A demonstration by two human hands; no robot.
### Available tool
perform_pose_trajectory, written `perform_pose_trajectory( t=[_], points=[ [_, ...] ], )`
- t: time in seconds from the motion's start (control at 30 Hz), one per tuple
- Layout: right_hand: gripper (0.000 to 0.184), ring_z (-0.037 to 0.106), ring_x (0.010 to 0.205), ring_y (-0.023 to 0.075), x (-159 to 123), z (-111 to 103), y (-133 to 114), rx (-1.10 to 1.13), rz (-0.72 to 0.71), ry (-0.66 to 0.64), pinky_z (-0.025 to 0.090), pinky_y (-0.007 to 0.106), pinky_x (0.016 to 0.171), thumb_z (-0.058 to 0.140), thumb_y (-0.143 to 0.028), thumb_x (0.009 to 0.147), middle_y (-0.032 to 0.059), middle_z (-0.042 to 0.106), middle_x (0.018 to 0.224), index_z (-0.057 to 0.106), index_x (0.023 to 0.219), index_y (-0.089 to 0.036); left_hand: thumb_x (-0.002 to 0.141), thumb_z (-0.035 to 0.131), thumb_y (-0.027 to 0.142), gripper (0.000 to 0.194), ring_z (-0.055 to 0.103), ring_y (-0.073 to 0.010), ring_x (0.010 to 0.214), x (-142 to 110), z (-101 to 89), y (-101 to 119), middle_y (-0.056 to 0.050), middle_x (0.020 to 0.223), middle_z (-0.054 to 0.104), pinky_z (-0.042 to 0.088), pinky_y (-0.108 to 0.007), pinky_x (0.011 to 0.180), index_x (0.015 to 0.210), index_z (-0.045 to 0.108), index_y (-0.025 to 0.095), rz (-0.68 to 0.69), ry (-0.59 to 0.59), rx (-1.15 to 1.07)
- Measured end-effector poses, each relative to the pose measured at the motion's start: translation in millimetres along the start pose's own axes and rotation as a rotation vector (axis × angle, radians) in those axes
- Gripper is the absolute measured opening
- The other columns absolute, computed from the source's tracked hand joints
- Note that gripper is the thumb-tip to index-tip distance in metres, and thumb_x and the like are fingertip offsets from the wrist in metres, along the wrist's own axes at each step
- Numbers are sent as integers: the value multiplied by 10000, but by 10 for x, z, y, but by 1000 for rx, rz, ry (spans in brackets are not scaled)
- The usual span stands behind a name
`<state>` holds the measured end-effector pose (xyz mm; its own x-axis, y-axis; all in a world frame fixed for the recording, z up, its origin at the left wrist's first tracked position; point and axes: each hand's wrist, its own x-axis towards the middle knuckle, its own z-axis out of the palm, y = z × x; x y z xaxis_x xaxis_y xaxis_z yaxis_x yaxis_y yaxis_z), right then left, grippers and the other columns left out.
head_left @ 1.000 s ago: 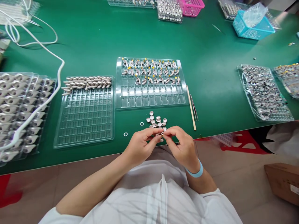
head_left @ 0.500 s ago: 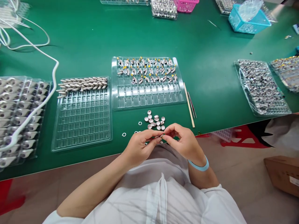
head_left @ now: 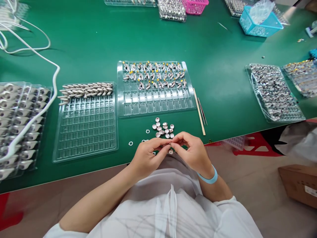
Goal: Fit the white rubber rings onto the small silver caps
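Observation:
My left hand (head_left: 149, 154) and my right hand (head_left: 192, 150) meet at the table's near edge, thumbs and forefingers pinched together. Whatever small piece sits between the fingertips is mostly hidden. One round metal cap (head_left: 170, 151) shows just below the fingertips. Beyond my hands lies a loose cluster of small round metal caps (head_left: 159, 128). White rings (head_left: 130, 143) are scattered to the left, some partly covered by my left hand. Farther back, a clear tray (head_left: 158, 107) holds rows of small curved parts with yellow tabs (head_left: 153, 75).
Left of centre, another clear tray (head_left: 85, 132) carries silvery pointed parts (head_left: 86, 90). A white cable (head_left: 53, 79) crosses stacked trays of grey shells (head_left: 17, 122). A wooden stick (head_left: 199, 114) and tweezers (head_left: 202, 111) lie right of centre. Farther right are a filled tray (head_left: 274, 92) and a blue basket (head_left: 260, 24).
Both hands stay pinched together at nearly the same place, with slight finger movement. A round cap now shows more plainly beneath the fingertips. The whole view has shifted slightly.

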<state>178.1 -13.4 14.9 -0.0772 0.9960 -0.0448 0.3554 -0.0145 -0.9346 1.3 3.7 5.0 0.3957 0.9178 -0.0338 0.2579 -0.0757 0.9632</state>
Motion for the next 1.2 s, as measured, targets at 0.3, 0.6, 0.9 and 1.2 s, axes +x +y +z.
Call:
perform_pose_trajectory(
  t=[0.3, 0.6, 0.9, 1.2],
  points=[
    [34, 630, 721, 128, -38, 76, 51, 72, 13, 33, 550, 247, 670, 610, -206, 863, 14, 651, 821, 637, 879, -194, 841, 581, 231, 195, 686, -137, 657, 31, 36, 32, -43, 783, 743, 559, -211, 644, 928, 726, 133, -171, 38, -134],
    [69, 545, 644, 111, -45, 150, 38, -88, -79, 95, 474, 240, 604, 569, -168, 868, -2, 601, 768, 619, 832, -201, 852, 558, 222, 202, 696, -132, 667, -4, 86, -24, -54, 836, 751, 551, -191, 642, 945, 709, 125, -137, 113, -62],
    [78, 533, 633, 108, 15, 160, 39, -19, -48, 83, 453, 233, 594, 565, -155, 852, -11, 581, 738, 591, 788, -190, 848, 583, 212, 216, 707, -145, 724, -15, 111, -70, -61, 917, 764, 549, -198, 682, 988, 732, 144, -89, 148, -32],
    [109, 486, 628, 115, -6, 247, 85, -102, -174, 108, 413, 245, 585, 541, -119, 844, -17, 525, 711, 536, 771, -200, 821, 567, 173, 167, 695, -133, 652, 2, 87, -43, -30, 803, 754, 538, -197, 636, 888, 719, 148, -125, 163, 7]
  ],
)
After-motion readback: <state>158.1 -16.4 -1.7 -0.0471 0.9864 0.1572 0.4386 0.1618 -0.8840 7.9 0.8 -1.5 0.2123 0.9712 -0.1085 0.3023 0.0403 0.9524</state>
